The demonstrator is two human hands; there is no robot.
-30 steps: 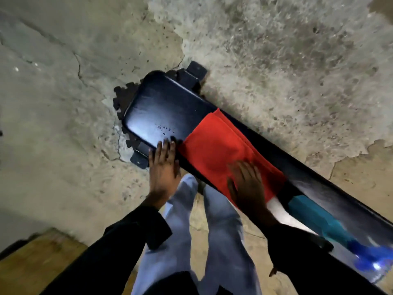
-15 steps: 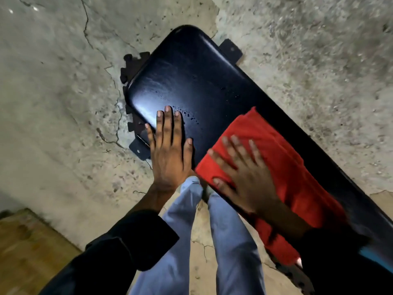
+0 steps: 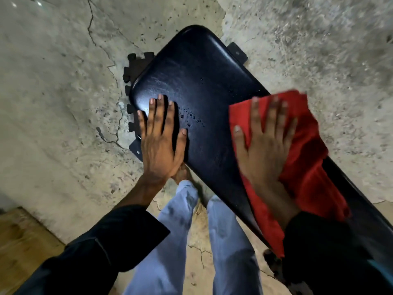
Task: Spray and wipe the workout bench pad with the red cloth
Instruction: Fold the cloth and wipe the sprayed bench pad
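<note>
Seen from above, a person leans over a long black padded workout bench pad (image 3: 204, 81) with a glossy vinyl surface, which runs diagonally from the upper middle toward the lower right. The right hand (image 3: 263, 150) lies flat, fingers straight and spread, pressing down on a crumpled red cloth (image 3: 306, 162) spread across the pad's width; the cloth extends beyond the fingertips, out past the little-finger side, and drapes back under the wrist over the pad's near edge. The left hand (image 3: 161, 143) rests open and flat on the bare pad, fingers straight and close together, holding nothing, just beside the pad's rounded end. Between the two hands sits a stretch of uncovered black vinyl with a scatter of small liquid droplets (image 3: 191, 118) near the left thumb (they catch the light). Both arms wear dark sleeves (image 3: 106, 241). Below the hands, pale blue trouser legs (image 3: 178, 231) stand on a cracked, mottled concrete floor (image 3: 63, 103). Jagged-edged black floor mat pieces (image 3: 134, 67) peek out beyond the left fingertips, under the pad's end.
</note>
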